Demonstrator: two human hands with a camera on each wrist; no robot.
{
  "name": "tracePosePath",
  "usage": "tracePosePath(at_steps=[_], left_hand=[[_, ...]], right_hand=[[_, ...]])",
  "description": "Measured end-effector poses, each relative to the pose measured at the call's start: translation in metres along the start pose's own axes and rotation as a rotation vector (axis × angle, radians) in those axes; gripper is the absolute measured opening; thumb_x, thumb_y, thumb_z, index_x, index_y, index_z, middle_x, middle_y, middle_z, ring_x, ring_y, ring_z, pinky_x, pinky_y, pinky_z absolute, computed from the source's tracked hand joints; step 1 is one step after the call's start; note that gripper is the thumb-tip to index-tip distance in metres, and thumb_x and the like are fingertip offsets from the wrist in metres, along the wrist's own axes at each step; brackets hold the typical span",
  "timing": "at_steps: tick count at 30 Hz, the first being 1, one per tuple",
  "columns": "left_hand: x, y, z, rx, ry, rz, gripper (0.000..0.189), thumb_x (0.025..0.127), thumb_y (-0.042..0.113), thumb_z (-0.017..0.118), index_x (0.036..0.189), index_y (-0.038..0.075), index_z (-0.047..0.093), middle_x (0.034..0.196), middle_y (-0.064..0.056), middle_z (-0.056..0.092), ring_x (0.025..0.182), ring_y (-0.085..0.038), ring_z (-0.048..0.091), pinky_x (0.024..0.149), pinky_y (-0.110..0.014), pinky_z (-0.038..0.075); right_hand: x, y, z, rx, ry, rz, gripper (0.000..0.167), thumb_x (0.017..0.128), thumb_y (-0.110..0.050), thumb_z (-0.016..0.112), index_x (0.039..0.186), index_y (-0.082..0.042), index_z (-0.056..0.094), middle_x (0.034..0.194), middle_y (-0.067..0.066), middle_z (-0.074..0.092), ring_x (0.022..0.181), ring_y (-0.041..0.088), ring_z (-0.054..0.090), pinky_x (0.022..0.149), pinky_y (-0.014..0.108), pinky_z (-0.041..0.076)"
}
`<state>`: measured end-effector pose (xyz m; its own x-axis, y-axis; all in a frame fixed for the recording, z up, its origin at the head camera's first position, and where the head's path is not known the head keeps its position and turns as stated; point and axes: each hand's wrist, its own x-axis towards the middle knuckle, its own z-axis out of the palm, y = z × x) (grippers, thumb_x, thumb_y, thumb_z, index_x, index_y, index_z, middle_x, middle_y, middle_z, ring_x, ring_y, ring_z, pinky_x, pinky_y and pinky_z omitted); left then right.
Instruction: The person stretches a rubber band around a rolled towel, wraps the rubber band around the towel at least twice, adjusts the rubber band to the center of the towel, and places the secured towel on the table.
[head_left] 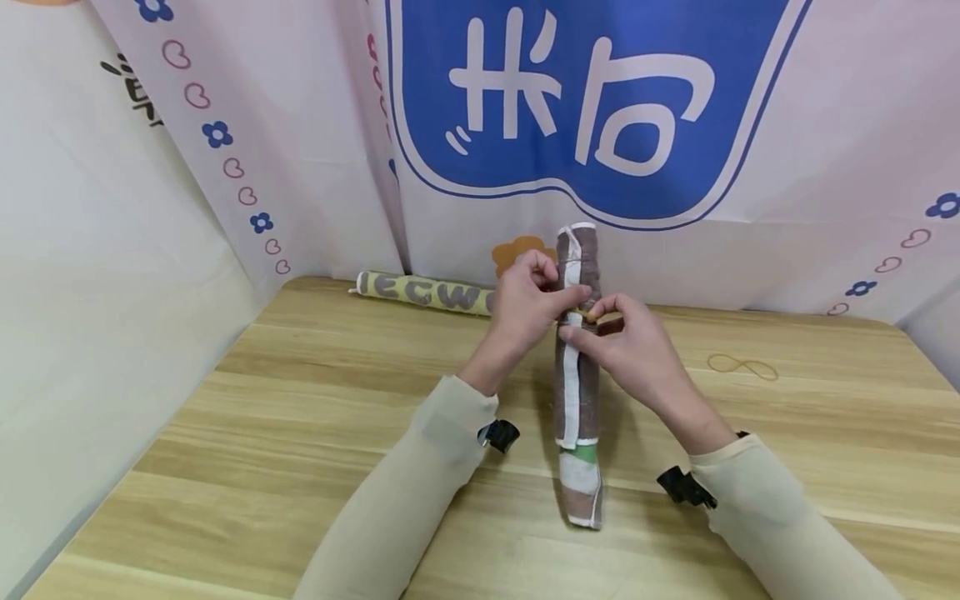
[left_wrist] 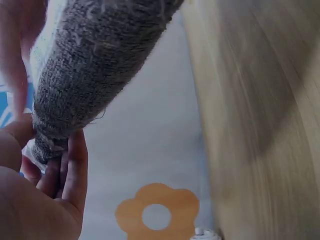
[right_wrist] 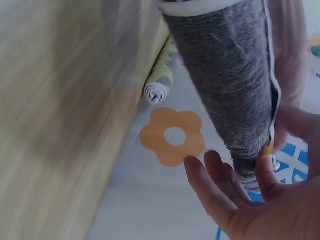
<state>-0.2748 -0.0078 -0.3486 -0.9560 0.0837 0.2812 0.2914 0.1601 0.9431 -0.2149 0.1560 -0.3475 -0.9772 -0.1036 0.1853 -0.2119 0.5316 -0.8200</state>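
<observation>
Rolled brown towel point(head_left: 587, 383), gripped mid-frame by the left hand point(head_left: 522, 305), could be loosened if the yellow band point(head_left: 588, 316) pinched by the right hand point(head_left: 637, 343) is overstretched.

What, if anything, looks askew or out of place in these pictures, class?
The brown rolled towel looks uneven: a lighter, partly green end sticks out past its near edge instead of lying flush. The loose rubber band on the right lies twisted into a figure eight.
</observation>
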Motion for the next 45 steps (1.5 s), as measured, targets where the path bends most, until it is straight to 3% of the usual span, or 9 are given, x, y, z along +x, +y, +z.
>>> tracePosePath(at_steps=[5,12,21,26,29,34,36,40,45], left_hand=[[-0.003,0.005,0.002,0.099,0.038,-0.002,0.04,0.086,0.017,0.092,0.087,0.012,0.052,0.081,-0.002,0.057,0.073,-0.012,0.055,0.056,-0.024,0.044],[-0.004,0.004,0.001,0.062,0.038,-0.04,0.04,0.086,0.012,0.09,0.087,0.011,0.05,0.074,-0.002,0.059,0.068,-0.011,0.054,0.053,-0.023,0.047],[-0.001,0.005,0.001,0.1,0.044,-0.037,0.041,0.085,0.016,0.092,0.085,0.012,0.051,0.079,-0.001,0.055,0.069,-0.011,0.052,0.054,-0.022,0.044],[-0.002,0.007,0.001,0.093,0.05,-0.043,0.04,0.086,0.016,0.092,0.086,0.011,0.052,0.079,-0.001,0.055,0.068,-0.011,0.053,0.054,-0.023,0.046],[-0.001,0.005,0.0,0.01,0.018,-0.048,0.039,0.087,0.018,0.091,0.089,0.011,0.053,0.08,-0.002,0.055,0.068,-0.01,0.054,0.056,-0.024,0.051],[0.006,-0.002,-0.006,-0.315,-0.157,-0.152,0.028,0.095,0.013,0.08,0.101,0.008,0.053,0.091,-0.005,0.06,0.078,-0.014,0.066,0.074,-0.031,0.062],[0.009,-0.006,-0.009,-0.391,-0.208,-0.201,0.026,0.096,0.01,0.078,0.103,0.007,0.053,0.097,-0.006,0.061,0.084,-0.017,0.069,0.079,-0.033,0.062],[0.01,-0.009,-0.01,-0.37,-0.217,-0.196,0.032,0.093,0.007,0.082,0.099,0.009,0.051,0.093,-0.005,0.06,0.086,-0.015,0.067,0.077,-0.031,0.061],[0.004,-0.005,-0.006,-0.259,-0.134,-0.091,0.037,0.089,0.007,0.087,0.092,0.011,0.05,0.081,-0.002,0.053,0.076,-0.012,0.056,0.064,-0.027,0.053]], right_hand=[[0.0,0.0,0.005,-0.103,0.05,-0.128,0.025,0.095,-0.007,0.079,0.103,-0.001,0.057,0.112,0.019,0.054,0.106,0.041,0.068,0.075,0.045,0.061],[-0.001,0.004,0.006,-0.137,0.055,-0.266,0.019,0.093,0.009,0.071,0.101,-0.003,0.06,0.11,0.021,0.057,0.099,0.042,0.072,0.076,0.05,0.063],[0.0,0.004,0.005,-0.068,0.036,-0.214,0.021,0.093,0.011,0.07,0.097,-0.004,0.056,0.108,0.019,0.053,0.101,0.044,0.072,0.072,0.046,0.064],[0.001,0.006,0.005,-0.083,0.054,-0.288,0.022,0.09,0.017,0.065,0.093,-0.004,0.061,0.107,0.018,0.054,0.102,0.04,0.068,0.078,0.049,0.062],[0.001,0.006,0.004,-0.056,0.067,-0.307,0.023,0.09,0.02,0.061,0.093,-0.003,0.063,0.107,0.017,0.055,0.103,0.037,0.063,0.081,0.05,0.059],[0.0,0.005,-0.002,0.069,0.052,-0.221,0.016,0.095,0.016,0.06,0.101,0.001,0.062,0.113,0.018,0.056,0.104,0.034,0.067,0.08,0.037,0.056],[0.001,0.004,-0.003,0.134,0.027,-0.162,0.012,0.098,0.013,0.061,0.105,0.003,0.061,0.118,0.02,0.057,0.101,0.032,0.069,0.078,0.03,0.056],[0.002,0.003,-0.006,0.163,-0.013,-0.051,0.01,0.1,0.005,0.064,0.108,0.003,0.059,0.127,0.022,0.06,0.095,0.024,0.068,0.074,0.025,0.056],[0.001,0.001,-0.004,-0.002,-0.031,0.011,0.026,0.101,-0.02,0.071,0.114,-0.002,0.057,0.119,0.021,0.065,0.091,0.024,0.068,0.071,0.033,0.054]])
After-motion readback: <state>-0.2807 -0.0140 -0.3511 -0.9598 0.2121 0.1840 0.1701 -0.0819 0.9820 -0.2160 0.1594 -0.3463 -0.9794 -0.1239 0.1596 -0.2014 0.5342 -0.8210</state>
